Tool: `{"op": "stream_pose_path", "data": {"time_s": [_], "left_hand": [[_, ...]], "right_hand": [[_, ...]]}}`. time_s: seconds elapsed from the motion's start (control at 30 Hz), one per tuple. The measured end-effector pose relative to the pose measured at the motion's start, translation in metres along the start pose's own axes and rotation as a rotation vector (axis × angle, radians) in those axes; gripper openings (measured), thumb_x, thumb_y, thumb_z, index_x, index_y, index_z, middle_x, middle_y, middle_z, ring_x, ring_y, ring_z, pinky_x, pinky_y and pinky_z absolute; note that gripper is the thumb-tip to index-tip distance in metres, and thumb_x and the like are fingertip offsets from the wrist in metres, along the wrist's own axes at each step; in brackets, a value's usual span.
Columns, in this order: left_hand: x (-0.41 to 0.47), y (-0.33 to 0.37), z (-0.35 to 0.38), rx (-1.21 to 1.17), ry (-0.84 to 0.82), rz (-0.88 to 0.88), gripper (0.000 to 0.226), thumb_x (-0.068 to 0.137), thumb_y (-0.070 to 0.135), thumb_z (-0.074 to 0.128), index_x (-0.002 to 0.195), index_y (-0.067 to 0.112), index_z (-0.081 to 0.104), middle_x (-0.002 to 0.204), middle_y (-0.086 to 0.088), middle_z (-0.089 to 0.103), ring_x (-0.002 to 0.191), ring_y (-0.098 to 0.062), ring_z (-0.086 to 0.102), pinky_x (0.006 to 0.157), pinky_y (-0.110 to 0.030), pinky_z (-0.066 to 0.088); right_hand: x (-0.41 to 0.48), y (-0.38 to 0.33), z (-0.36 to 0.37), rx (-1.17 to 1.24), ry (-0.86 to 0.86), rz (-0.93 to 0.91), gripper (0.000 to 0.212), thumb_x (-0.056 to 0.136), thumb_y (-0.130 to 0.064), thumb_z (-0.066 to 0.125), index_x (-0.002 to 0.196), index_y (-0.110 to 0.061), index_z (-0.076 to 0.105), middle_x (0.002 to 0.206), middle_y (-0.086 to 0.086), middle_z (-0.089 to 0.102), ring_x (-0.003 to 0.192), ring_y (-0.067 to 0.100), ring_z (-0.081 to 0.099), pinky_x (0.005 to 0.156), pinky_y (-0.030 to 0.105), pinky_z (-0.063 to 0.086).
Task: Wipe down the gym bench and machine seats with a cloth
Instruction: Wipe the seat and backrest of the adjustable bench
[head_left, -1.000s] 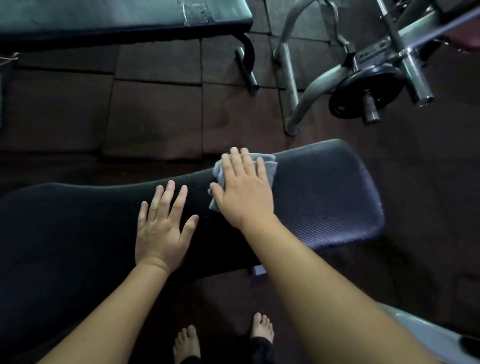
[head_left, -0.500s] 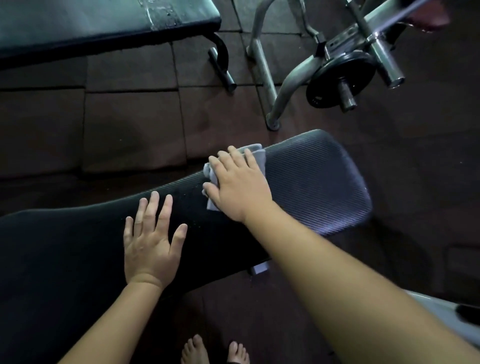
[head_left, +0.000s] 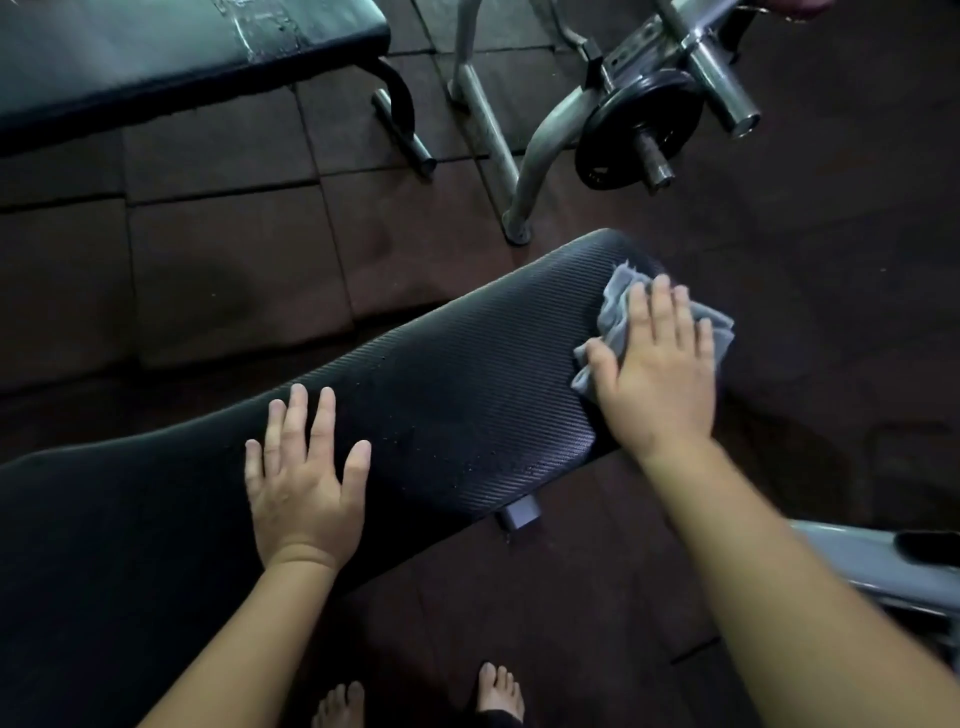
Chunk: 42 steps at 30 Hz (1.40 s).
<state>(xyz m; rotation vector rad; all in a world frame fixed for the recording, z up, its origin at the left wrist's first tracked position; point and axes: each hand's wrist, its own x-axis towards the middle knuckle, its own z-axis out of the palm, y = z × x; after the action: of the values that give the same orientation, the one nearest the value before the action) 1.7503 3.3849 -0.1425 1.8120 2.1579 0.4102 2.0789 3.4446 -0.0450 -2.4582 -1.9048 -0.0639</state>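
Now my right hand (head_left: 657, 374) presses flat on the cloth (head_left: 613, 312) at the far end of the worktop (head_left: 467, 374). My left hand (head_left: 306, 483) rests flat mid-worktop, holding nothing. I should push evenly and cover the rounded edge too.

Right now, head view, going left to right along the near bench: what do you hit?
Left hand, flat on the bench → bare bench top → right hand, pressing the cloth onto the bench's right end.
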Motion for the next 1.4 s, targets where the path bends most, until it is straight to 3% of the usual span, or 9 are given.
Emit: {"op": "stream_pose_path", "data": {"time_s": [0.1, 0.2, 0.3, 0.43, 0.53, 0.77, 1.0, 1.23, 1.4], "left_hand": [[0.001, -0.002, 0.002, 0.012, -0.005, 0.014, 0.072, 0.100, 0.059, 0.026, 0.164, 0.028, 0.025, 0.174, 0.002, 0.012, 0.161, -0.020, 0.006, 0.129, -0.053, 0.006], [0.000, -0.004, 0.003, 0.028, 0.001, 0.038, 0.071, 0.102, 0.058, 0.026, 0.165, 0.026, 0.023, 0.174, 0.000, 0.012, 0.161, -0.023, 0.007, 0.128, -0.055, 0.008], [-0.001, -0.007, 0.005, 0.030, 0.010, 0.055, 0.070, 0.102, 0.058, 0.025, 0.164, 0.026, 0.024, 0.174, -0.002, 0.014, 0.160, -0.026, 0.010, 0.127, -0.056, 0.010], [0.000, -0.008, 0.006, 0.040, 0.011, 0.067, 0.071, 0.103, 0.059, 0.024, 0.165, 0.026, 0.023, 0.174, -0.002, 0.013, 0.160, -0.026, 0.010, 0.127, -0.056, 0.011], [-0.001, -0.008, 0.007, 0.054, 0.005, 0.063, 0.070, 0.103, 0.060, 0.022, 0.165, 0.026, 0.021, 0.174, -0.002, 0.012, 0.161, -0.025, 0.009, 0.127, -0.056, 0.011], [0.001, -0.006, 0.003, 0.031, -0.034, 0.055, 0.074, 0.101, 0.063, 0.021, 0.165, 0.027, 0.023, 0.174, 0.000, 0.012, 0.161, -0.024, 0.008, 0.128, -0.055, 0.009], [0.003, -0.019, -0.009, -0.006, -0.108, 0.122, 0.075, 0.100, 0.066, 0.020, 0.166, 0.030, 0.018, 0.175, 0.004, 0.004, 0.161, -0.018, -0.003, 0.129, -0.051, -0.001], [0.000, -0.056, -0.021, 0.017, -0.126, 0.102, 0.075, 0.099, 0.066, 0.018, 0.166, 0.032, 0.018, 0.175, 0.005, 0.005, 0.161, -0.016, -0.004, 0.129, -0.053, -0.001], [-0.002, -0.087, -0.031, 0.013, -0.149, 0.107, 0.075, 0.099, 0.067, 0.017, 0.166, 0.033, 0.013, 0.175, 0.006, -0.001, 0.160, -0.014, -0.009, 0.129, -0.051, -0.003]], "right_hand": [[-0.046, -0.063, 0.017, 0.036, 0.016, -0.009, 0.082, 0.096, -0.059, 0.040, 0.163, -0.012, 0.026, 0.172, 0.012, 0.016, 0.159, 0.029, 0.010, 0.128, 0.052, 0.008], [-0.086, -0.114, 0.033, 0.043, -0.052, -0.252, 0.080, 0.099, -0.058, 0.040, 0.163, -0.014, 0.026, 0.172, 0.009, 0.015, 0.160, 0.026, 0.007, 0.128, 0.050, 0.007], [-0.076, -0.091, 0.032, 0.024, -0.075, -0.432, 0.076, 0.099, -0.059, 0.040, 0.162, -0.017, 0.033, 0.171, 0.006, 0.021, 0.159, 0.025, 0.015, 0.126, 0.051, 0.016], [-0.022, -0.025, 0.015, -0.005, -0.018, -0.092, 0.078, 0.097, -0.059, 0.034, 0.162, -0.017, 0.029, 0.172, 0.006, 0.018, 0.159, 0.025, 0.013, 0.128, 0.048, 0.009], [-0.030, -0.059, 0.019, -0.016, 0.018, 0.072, 0.079, 0.098, -0.058, 0.034, 0.164, -0.015, 0.022, 0.173, 0.009, 0.011, 0.160, 0.027, 0.006, 0.128, 0.050, 0.005], [-0.072, -0.093, 0.030, -0.022, -0.135, -0.484, 0.076, 0.100, -0.061, 0.032, 0.164, -0.021, 0.024, 0.173, 0.003, 0.011, 0.160, 0.022, 0.006, 0.127, 0.051, 0.012], [-0.008, -0.080, 0.011, -0.025, -0.059, 0.019, 0.083, 0.097, -0.066, 0.027, 0.166, -0.023, 0.010, 0.174, 0.008, 0.002, 0.160, 0.029, -0.001, 0.128, 0.053, 0.002], [-0.068, -0.126, 0.029, -0.056, -0.185, -0.606, 0.076, 0.099, -0.065, 0.029, 0.165, -0.027, 0.021, 0.173, 0.002, 0.012, 0.160, 0.024, 0.007, 0.127, 0.046, 0.005], [0.011, -0.125, 0.021, -0.040, -0.118, -0.209, 0.082, 0.097, -0.064, 0.024, 0.165, -0.018, 0.016, 0.174, 0.005, 0.008, 0.160, 0.023, 0.001, 0.128, 0.048, 0.002]]}}
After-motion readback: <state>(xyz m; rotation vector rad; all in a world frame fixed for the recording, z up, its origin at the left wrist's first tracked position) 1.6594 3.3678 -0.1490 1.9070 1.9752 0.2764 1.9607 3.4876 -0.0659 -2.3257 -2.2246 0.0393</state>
